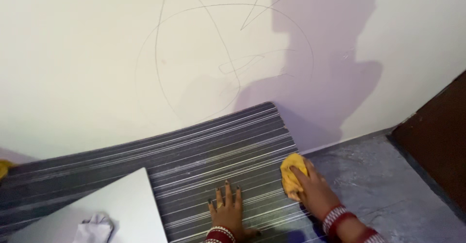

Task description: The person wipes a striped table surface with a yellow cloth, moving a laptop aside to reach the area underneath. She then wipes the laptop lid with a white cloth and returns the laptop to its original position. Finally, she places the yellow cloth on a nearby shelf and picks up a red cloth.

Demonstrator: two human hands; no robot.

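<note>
My right hand [315,192] presses a crumpled yellow cloth [291,173] against the right edge of a dark grey striped surface [218,141]. My left hand [227,209] lies flat on that striped surface, fingers spread, holding nothing, a short way left of the cloth. Both wrists wear red and white bangles.
A cream wall [97,53] with pencil scribbles rises just behind the striped surface. A flat grey slab [121,204] with a small pale cloth [94,226] on it lies at lower left. Grey mottled floor [378,175] lies to the right, and a dark brown panel [437,136] stands at far right.
</note>
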